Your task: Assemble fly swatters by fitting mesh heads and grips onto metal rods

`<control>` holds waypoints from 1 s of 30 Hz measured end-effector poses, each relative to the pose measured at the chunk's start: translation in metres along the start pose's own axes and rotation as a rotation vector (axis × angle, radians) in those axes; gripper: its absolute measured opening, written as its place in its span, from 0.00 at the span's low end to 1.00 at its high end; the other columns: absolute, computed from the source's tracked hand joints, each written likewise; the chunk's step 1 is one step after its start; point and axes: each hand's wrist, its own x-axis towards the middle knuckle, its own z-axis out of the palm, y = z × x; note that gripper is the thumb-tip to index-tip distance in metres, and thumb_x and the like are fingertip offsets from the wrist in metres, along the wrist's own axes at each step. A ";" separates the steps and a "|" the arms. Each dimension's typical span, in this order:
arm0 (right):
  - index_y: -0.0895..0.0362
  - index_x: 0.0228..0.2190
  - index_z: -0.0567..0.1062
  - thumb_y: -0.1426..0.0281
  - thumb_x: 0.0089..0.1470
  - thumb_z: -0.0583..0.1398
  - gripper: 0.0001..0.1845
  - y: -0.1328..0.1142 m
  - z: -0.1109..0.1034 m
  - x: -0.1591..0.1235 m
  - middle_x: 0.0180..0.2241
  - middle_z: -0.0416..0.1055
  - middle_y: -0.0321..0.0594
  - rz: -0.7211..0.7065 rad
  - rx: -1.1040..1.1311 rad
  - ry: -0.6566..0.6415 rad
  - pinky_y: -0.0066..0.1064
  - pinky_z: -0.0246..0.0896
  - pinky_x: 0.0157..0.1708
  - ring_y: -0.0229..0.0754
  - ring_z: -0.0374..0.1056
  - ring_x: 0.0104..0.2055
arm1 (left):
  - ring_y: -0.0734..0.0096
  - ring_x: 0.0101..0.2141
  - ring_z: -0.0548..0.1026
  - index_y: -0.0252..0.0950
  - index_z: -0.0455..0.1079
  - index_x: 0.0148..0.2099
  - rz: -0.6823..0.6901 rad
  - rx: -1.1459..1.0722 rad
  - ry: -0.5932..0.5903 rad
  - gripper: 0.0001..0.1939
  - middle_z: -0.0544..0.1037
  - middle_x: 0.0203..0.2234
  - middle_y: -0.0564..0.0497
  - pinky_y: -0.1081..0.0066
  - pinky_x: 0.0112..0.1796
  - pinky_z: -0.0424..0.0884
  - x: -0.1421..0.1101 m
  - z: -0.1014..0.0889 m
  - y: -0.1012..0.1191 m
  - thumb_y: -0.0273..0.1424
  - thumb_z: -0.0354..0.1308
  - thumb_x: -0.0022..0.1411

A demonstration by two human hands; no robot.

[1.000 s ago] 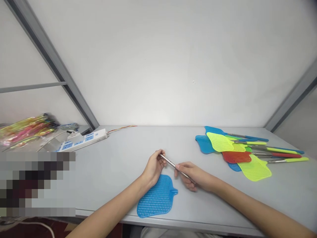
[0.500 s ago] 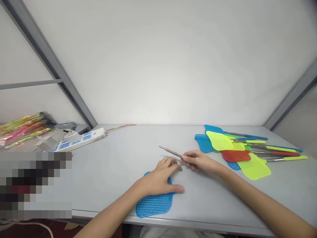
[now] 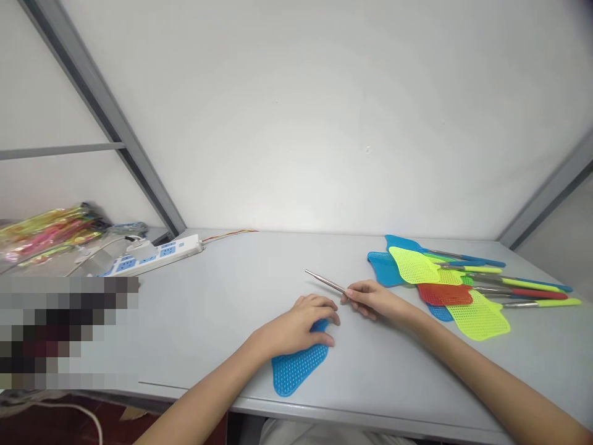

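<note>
A blue perforated fly swatter head (image 3: 300, 369) lies on the table in front of me. My left hand (image 3: 303, 324) is over its upper part, fingers curled around the far side and thumb at the right edge, covering much of it. Close by on the right, my right hand (image 3: 370, 300) pinches a thin metal rod (image 3: 327, 282) between thumb and fingers. The rod's slim end points up and left, apart from the blue head. Its other end is hidden in the hand.
Several fly swatters with yellow (image 3: 482, 316), red (image 3: 447, 294) and blue (image 3: 386, 269) heads overlap on the right. A white power strip (image 3: 178, 250) lies at the back left, near bagged colourful items (image 3: 50, 232). The table's front edge (image 3: 352, 415) runs close to me.
The blue swatter head has turned, its wide end now pointing more toward me. My left thumb has drawn in toward the fingers. The rod remains in my right hand; the view has shifted slightly.
</note>
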 end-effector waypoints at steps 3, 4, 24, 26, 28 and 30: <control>0.62 0.29 0.70 0.58 0.47 0.52 0.19 0.000 0.000 0.000 0.16 0.57 0.30 0.006 0.007 0.009 0.19 0.43 0.10 0.25 0.51 0.12 | 0.66 0.43 0.63 0.42 0.66 0.40 0.020 -0.048 0.053 0.10 0.68 0.40 0.50 0.67 0.45 0.55 0.001 0.001 0.000 0.29 0.50 0.55; 0.63 0.28 0.70 0.58 0.47 0.52 0.19 0.000 0.000 0.000 0.16 0.57 0.30 0.004 0.007 0.010 0.19 0.43 0.10 0.25 0.51 0.12 | 0.66 0.42 0.64 0.41 0.66 0.40 0.027 -0.061 0.067 0.10 0.68 0.39 0.50 0.68 0.44 0.57 0.001 0.001 0.000 0.27 0.49 0.55; 0.62 0.29 0.69 0.58 0.47 0.52 0.19 -0.003 0.000 -0.001 0.16 0.57 0.30 0.020 -0.034 0.038 0.19 0.43 0.10 0.25 0.51 0.12 | 0.60 0.46 0.58 0.40 0.59 0.46 -0.284 0.236 0.326 0.18 0.61 0.44 0.47 0.63 0.46 0.54 -0.001 0.003 -0.020 0.39 0.51 0.52; 0.62 0.30 0.69 0.57 0.47 0.52 0.20 -0.004 -0.002 -0.001 0.17 0.57 0.30 0.028 -0.072 0.057 0.19 0.43 0.10 0.25 0.51 0.12 | 0.59 0.46 0.59 0.40 0.59 0.46 -0.350 0.219 0.334 0.20 0.62 0.44 0.47 0.64 0.45 0.55 -0.001 0.001 -0.022 0.41 0.51 0.51; 0.61 0.31 0.70 0.57 0.47 0.52 0.20 -0.004 -0.004 -0.002 0.19 0.58 0.32 0.028 -0.116 0.057 0.19 0.42 0.10 0.25 0.50 0.12 | 0.59 0.45 0.60 0.40 0.60 0.45 -0.384 0.165 0.336 0.19 0.63 0.42 0.47 0.65 0.44 0.56 -0.001 -0.001 -0.023 0.41 0.52 0.50; 0.61 0.33 0.71 0.58 0.47 0.52 0.19 -0.004 -0.009 -0.004 0.20 0.59 0.32 0.022 -0.160 0.021 0.20 0.42 0.10 0.25 0.48 0.13 | 0.60 0.44 0.61 0.41 0.60 0.44 -0.390 0.100 0.343 0.19 0.64 0.41 0.48 0.65 0.43 0.56 -0.001 -0.004 -0.023 0.40 0.53 0.50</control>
